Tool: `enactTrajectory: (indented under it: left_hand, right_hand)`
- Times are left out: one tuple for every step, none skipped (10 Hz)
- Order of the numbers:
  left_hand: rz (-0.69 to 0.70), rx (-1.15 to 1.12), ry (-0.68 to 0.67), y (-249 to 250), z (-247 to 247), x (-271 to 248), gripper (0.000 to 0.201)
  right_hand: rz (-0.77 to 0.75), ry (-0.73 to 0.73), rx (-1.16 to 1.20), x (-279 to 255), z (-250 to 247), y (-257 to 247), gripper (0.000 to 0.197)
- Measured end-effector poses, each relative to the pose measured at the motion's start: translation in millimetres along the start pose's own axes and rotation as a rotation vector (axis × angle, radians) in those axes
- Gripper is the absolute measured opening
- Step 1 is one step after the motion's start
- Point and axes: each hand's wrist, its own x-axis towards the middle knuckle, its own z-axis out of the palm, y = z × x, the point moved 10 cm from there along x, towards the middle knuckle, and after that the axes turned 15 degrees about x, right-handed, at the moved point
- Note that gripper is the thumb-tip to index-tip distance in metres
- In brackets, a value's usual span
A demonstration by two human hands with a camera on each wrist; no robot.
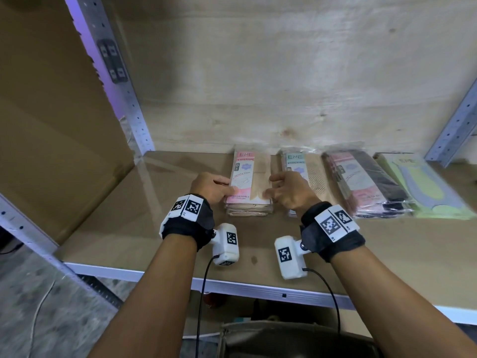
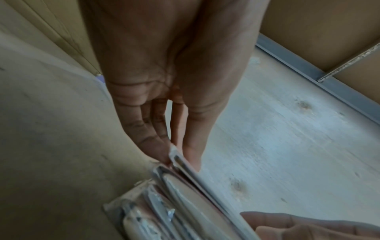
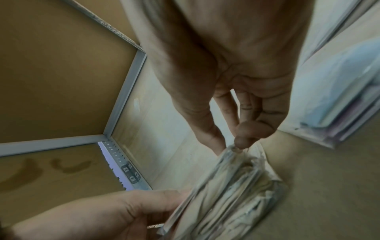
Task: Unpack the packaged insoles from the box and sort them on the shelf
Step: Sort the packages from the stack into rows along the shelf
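A stack of pink-labelled beige packs lies on the shelf board, left of the other stacks. My left hand holds its left edge; in the left wrist view the thumb and fingers of that hand pinch the top pack's edge off the stack. My right hand is at the right edge. The right wrist view shows my right hand with thumb and curled fingertips pinching the plastic at a corner of the stack.
To the right lie a teal-labelled beige stack, a pink-and-black stack and a yellow-green stack. Metal uprights flank the shelf. A large cardboard sheet stands at left. A bag sits below.
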Motion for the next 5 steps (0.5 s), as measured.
enactTrajectory:
  left_hand:
    - [0.004,0.029,-0.008,2,2,-2,0.031]
    - [0.003,0.041,-0.007,3,1,-5,0.032]
    - [0.004,0.053,-0.015,5,0,-6,0.035]
    - [0.023,0.065,-0.014,7,-4,-8,0.029]
    - [0.038,0.095,0.122,16,-24,-14,0.021]
  right_hand:
    - [-0.003,-0.011,-0.009,-1,0,1,0.06]
    - [-0.021,-0.014,-0.017,-2,-1,3,0.061]
    - [-0.016,-0.028,-0.008,-6,0,4,0.063]
    - [-0.016,-0.047,0.053,-8,2,4,0.064]
    - [-0.057,0.004,0.087,-12,-8,-2,0.052]
